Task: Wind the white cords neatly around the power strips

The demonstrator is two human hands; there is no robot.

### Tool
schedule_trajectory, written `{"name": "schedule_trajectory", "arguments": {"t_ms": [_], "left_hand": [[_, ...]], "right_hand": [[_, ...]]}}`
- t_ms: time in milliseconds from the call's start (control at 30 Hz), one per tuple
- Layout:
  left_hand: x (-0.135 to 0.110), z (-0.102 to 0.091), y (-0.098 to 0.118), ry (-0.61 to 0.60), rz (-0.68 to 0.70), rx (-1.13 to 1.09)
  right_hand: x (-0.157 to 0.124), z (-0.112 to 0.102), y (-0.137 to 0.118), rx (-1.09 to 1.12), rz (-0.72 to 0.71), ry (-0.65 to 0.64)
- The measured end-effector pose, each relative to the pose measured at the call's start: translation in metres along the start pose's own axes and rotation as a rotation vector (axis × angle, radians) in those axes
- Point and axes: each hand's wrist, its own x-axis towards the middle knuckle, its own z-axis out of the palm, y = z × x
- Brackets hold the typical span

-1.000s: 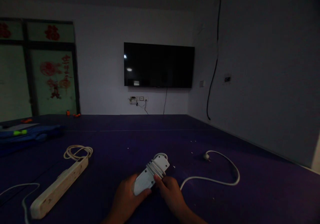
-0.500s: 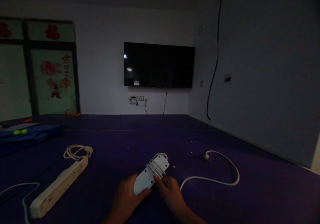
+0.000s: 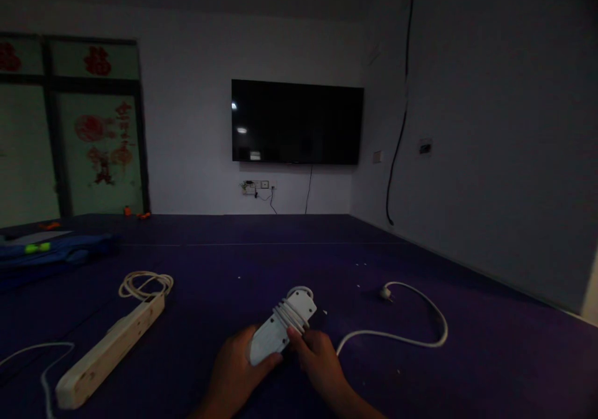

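Observation:
A white power strip (image 3: 268, 342), its screwed back facing up, is held tilted near the middle front. My left hand (image 3: 236, 366) is closed round its near end, thumb along the edge. Several turns of white cord (image 3: 288, 315) wrap the strip's far half. My right hand (image 3: 318, 362) is closed at the strip's right side, thumb pressing on the wound cord; its other fingers are partly hidden. From behind the right hand the loose cord runs right in a curve and ends in a plug (image 3: 385, 293) lying on the purple surface.
A second, longer power strip (image 3: 112, 350) with a coiled cord (image 3: 146, 284) lies at left. A thin white cable (image 3: 47, 369) is beside it. Blue cloth (image 3: 70, 248) lies farther back left. A wall (image 3: 490, 188) borders the right side; a television (image 3: 298, 122) hangs ahead.

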Motion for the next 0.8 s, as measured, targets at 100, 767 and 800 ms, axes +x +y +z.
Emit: {"name": "schedule_trajectory", "arguments": {"t_ms": [100,767,800], "left_hand": [[0.0005,0.0000,-0.0002,0.011,0.000,0.000],[0.0016,0.0015,-0.0032,0.012,-0.031,0.017],[0.0014,0.0015,-0.0030,0.016,-0.031,0.015]], "right_hand": [[0.0003,0.0009,0.0014,-0.014,0.007,0.010],[0.0033,0.0038,0.0099,-0.001,0.043,-0.014],[0.0032,0.0039,0.0098,-0.005,0.043,-0.008]]}}
